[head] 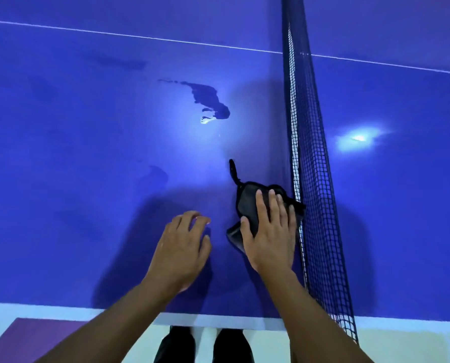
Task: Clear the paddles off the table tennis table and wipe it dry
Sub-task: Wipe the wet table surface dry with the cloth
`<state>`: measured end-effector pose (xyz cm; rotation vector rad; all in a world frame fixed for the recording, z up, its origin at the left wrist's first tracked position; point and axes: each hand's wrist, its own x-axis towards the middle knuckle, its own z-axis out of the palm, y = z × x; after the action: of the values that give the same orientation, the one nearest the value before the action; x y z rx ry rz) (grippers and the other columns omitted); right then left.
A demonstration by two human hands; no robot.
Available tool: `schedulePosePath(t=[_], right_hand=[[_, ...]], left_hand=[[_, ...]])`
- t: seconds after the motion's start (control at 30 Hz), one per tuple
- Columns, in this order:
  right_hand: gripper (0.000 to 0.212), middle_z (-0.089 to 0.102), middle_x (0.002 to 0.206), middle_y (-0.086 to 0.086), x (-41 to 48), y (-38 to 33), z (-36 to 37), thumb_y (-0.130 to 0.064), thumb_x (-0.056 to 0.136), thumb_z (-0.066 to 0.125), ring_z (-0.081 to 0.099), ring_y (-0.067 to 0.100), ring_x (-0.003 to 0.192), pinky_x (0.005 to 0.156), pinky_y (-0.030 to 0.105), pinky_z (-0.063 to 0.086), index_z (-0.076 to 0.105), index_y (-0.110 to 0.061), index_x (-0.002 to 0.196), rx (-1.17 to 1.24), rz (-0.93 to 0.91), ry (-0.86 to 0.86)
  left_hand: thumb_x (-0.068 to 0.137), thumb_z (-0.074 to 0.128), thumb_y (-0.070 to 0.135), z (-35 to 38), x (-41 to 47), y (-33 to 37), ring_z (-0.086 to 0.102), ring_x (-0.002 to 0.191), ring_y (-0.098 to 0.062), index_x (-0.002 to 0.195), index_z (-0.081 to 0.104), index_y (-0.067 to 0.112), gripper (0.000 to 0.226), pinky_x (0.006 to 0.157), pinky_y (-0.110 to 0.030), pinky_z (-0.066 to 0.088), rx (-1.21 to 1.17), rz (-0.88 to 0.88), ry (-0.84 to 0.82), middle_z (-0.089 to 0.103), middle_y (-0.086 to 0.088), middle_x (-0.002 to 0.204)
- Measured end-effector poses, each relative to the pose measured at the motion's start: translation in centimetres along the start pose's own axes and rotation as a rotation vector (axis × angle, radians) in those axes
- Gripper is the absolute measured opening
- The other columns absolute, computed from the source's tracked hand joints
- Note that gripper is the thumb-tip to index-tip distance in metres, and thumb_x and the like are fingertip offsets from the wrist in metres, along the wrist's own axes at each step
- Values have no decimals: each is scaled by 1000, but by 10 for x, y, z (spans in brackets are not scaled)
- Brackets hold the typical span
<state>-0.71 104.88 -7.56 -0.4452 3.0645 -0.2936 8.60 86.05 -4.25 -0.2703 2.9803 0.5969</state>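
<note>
While one puddle (210,100) glistens, the right of two hands (271,231) presses one cloth (247,197).

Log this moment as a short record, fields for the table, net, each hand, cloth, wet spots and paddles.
table: blue table tennis table, white line across the far part
net: dark net, on the right
right hand: right hand pressing flat, fingers straight, on the cloth
cloth: dark cloth lying on the table close against the net
left hand: left hand, fingers loosely curled, holding nothing, over the table left of the cloth
wet spots: dark puddle farther out; fainter wet patch nearer
paddles: none in view
</note>
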Motion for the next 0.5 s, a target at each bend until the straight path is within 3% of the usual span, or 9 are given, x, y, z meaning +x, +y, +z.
schedulePosePath(t=[0.13, 0.27, 0.5], right_hand=[[70, 22, 168, 4, 10, -5, 0, -53, 99, 36, 17, 19, 156, 127, 46, 10, 23, -25, 162, -38, 36, 7], [66, 26, 167, 3, 29, -2, 3, -51, 96, 39, 19, 18, 155, 127, 45, 14, 36, -27, 157, -11, 55, 19], [64, 27, 167, 2, 122, 6, 8, -43, 94, 41, 20, 17, 155, 127, 42, 12, 39, -27, 156, -9, -47, 34]], left_hand=[[98, 30, 37, -12, 53, -26, 54, 115, -30, 128, 57, 14, 47, 99, -44, 49, 71, 61, 2, 54, -9, 132], [97, 28, 39, -23, 96, -43, 51, 127, -31, 133, 56, 12, 54, 104, -45, 47, 68, 26, 32, 51, -14, 142], [97, 29, 38, -23, 187, -63, 39, 143, -35, 146, 46, 7, 60, 115, -49, 37, 94, 20, 81, 39, -15, 156]])
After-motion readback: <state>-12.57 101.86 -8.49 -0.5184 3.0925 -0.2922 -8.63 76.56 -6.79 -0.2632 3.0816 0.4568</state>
